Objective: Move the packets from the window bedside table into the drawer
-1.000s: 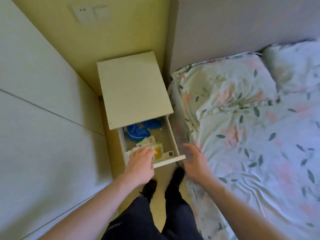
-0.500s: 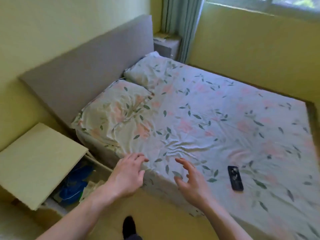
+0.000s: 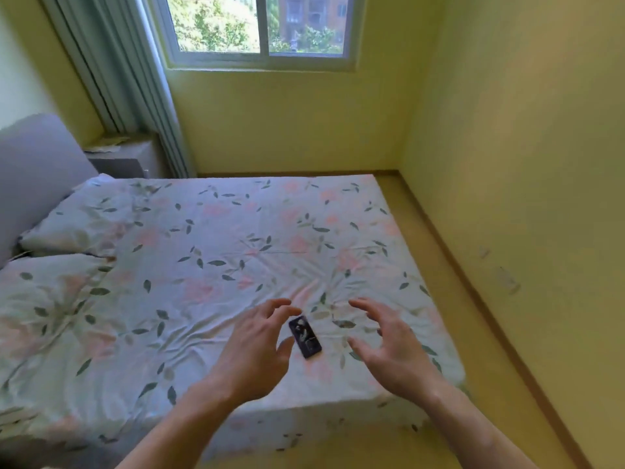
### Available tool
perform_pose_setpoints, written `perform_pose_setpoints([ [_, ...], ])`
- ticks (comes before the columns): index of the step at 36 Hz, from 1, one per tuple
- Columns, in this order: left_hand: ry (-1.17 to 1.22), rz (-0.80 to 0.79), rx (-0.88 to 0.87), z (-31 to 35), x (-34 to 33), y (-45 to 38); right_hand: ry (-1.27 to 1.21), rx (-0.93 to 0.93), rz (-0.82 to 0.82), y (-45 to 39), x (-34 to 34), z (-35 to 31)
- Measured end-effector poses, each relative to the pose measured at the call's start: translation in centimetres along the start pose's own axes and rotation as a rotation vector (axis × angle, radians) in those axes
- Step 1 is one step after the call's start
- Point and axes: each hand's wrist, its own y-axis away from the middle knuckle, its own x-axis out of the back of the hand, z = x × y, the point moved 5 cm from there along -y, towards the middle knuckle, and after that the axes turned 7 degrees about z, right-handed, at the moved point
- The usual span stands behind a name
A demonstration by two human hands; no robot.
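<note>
The window bedside table [image 3: 125,160] stands far off at the back left, between the grey headboard and the curtain. Pale packets [image 3: 107,144] lie on its top. My left hand [image 3: 257,346] and my right hand [image 3: 389,343] hover over the bed's near corner, fingers spread and relaxed, holding nothing. The drawer is out of view.
A bed [image 3: 216,265] with a floral sheet fills the middle, with two pillows [image 3: 84,214] at the left. A small dark phone [image 3: 305,337] lies on the sheet between my hands. A narrow strip of floor [image 3: 473,316] runs along the right wall under the window [image 3: 260,25].
The view has swung right, from the open drawer of the near bedside table to the bed and window. My left hand left the drawer; both hands now hang empty over the bed.
</note>
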Motion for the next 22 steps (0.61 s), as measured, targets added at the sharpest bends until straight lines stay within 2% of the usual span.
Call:
perform_pose_setpoints([
  [8,-0.062,-0.06,-0.143,10.7,-6.2,-10.1,-0.024,-0.054,0.111,-2.8,12.4,8.5],
  [18,0.007,0.003,-0.196,24.2,-14.4,-24.6,0.009,-0.106,0.165,-10.5,28.0,19.9],
  [22,-0.006,-0.007,-0.269,31.8,-18.0,-30.6,0.018,-0.145,0.248,-12.7,34.9,24.8],
])
